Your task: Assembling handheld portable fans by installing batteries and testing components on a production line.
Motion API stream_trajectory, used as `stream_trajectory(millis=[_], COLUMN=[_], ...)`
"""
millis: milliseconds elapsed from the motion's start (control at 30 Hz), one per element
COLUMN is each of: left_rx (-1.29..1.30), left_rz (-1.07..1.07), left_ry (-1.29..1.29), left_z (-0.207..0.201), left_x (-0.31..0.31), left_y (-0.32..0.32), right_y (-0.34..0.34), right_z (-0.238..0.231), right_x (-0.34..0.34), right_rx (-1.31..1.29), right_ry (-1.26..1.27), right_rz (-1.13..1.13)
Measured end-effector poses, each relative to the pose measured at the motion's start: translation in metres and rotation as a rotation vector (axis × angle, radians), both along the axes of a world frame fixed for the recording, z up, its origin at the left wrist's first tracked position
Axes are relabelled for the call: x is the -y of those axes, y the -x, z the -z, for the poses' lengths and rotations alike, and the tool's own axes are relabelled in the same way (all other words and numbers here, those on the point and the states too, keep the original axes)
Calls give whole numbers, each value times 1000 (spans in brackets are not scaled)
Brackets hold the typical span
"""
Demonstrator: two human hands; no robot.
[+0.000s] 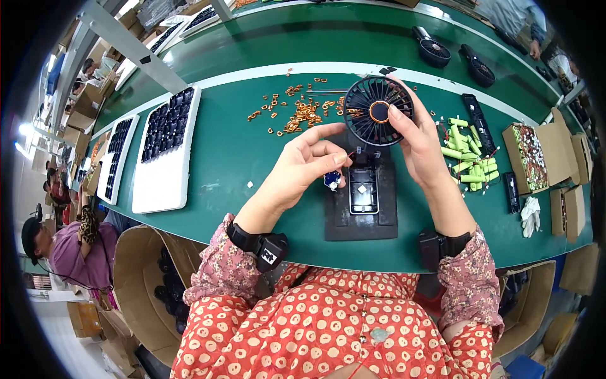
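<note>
My right hand (416, 140) grips the round black fan head (378, 112) of a handheld fan, thumb on its orange-ringed centre. Below the head, the fan's open handle shell (363, 201) lies over a black rectangular fixture (337, 221), with a small white square part inside. Fingers closed, my left hand (303, 163) is just left of the shell and holds a small blue circuit board (331, 179). A short red wire shows at its fingertips; how the wire joins the board is hidden.
Orange ring-like parts (304, 117) are scattered beyond my hands. To the right lie green battery cells (470, 151), a white glove (530, 216) and an open carton (530, 155). White trays (161, 183) of black parts stand left. Finished-looking fans (434, 52) rest on the green belt (328, 38).
</note>
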State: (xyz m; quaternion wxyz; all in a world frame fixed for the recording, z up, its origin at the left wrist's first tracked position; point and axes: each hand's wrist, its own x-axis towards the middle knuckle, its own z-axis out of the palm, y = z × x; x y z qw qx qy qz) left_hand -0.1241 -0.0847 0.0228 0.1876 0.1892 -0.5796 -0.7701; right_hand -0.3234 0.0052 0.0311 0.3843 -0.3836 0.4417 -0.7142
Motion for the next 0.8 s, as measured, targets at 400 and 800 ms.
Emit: stream_trajectory(millis=[400,800], left_rx=[362,129], left_rz=[-314,-133], left_ry=[969,1076], left_z=[5,24], left_x=[-52,-29], left_y=[2,-15], right_y=[11,-2], right_z=[24,28], right_x=[4,-6], right_rx=[-167,-171], right_ry=[0,-147], right_rz=[-162,-91])
